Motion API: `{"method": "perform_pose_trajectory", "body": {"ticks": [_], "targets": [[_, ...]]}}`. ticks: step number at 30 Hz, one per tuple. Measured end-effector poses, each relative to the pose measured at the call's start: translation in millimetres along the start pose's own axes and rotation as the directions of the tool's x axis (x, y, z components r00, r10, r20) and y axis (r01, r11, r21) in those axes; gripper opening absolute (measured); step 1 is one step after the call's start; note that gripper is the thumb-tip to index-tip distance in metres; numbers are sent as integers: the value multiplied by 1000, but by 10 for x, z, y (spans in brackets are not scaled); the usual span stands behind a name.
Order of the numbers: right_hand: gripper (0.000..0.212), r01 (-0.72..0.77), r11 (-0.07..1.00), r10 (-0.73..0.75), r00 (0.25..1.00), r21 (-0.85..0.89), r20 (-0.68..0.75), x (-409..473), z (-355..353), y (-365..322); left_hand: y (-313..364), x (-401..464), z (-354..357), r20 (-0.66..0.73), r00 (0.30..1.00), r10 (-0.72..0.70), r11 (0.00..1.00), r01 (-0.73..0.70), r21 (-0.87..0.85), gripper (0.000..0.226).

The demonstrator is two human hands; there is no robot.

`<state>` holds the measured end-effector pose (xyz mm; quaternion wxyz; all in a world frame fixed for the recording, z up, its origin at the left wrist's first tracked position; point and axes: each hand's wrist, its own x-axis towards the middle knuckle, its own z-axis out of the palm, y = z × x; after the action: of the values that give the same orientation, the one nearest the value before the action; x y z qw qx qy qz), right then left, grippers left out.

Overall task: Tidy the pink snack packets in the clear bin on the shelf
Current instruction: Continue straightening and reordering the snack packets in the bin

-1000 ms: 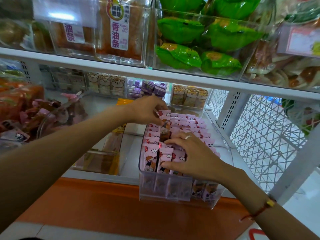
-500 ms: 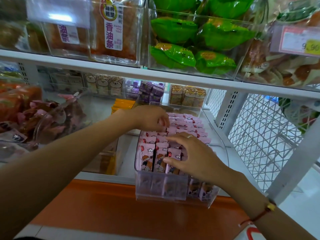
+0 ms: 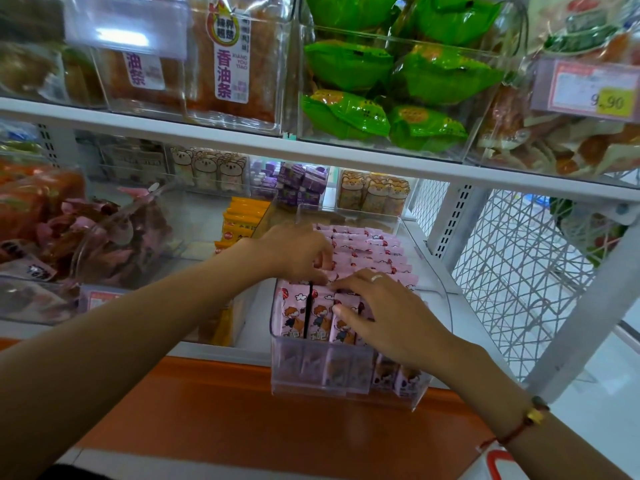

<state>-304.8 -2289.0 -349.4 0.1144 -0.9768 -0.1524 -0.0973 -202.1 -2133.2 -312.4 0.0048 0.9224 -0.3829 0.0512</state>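
A clear bin (image 3: 311,374) stands at the front edge of the lower shelf, filled with upright rows of pink snack packets (image 3: 369,244) printed with a cartoon child. My left hand (image 3: 298,252) reaches in over the left row, its fingers curled down among the packet tops near the middle of the bin. My right hand (image 3: 386,315), with a ring on one finger, lies spread over the front packets, thumb against a packet face. The two hands almost touch. The packets under both hands are hidden.
The upper shelf board (image 3: 311,147) runs close above the bin. A bin of yellow packets (image 3: 242,220) sits to the left and a bin of pink wrapped sweets (image 3: 104,237) further left. Behind stand purple boxes (image 3: 301,183). White wire mesh (image 3: 512,271) closes the right side.
My left hand has slid from the back of the bin forward along the left row until it is close to my right hand. My right hand has stayed on the front packets.
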Motion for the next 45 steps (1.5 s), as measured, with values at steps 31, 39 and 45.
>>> {"method": "perform_pose_trajectory", "body": {"ticks": [31, 39, 45], "targets": [[18, -184, 164, 374, 921, 969, 111, 80, -107, -214, 337, -834, 113, -416, 831, -370, 645, -92, -758, 41], [33, -140, 89, 337, 936, 986, 102, 51, -135, -258, 443, -866, 159, -523, 790, -319, 786, -88, -612, 48], [20, -89, 94, 214, 974, 992, 67, 27, -185, -215, 457, -852, 108, -495, 814, -304, 795, -69, -602, 39]]}}
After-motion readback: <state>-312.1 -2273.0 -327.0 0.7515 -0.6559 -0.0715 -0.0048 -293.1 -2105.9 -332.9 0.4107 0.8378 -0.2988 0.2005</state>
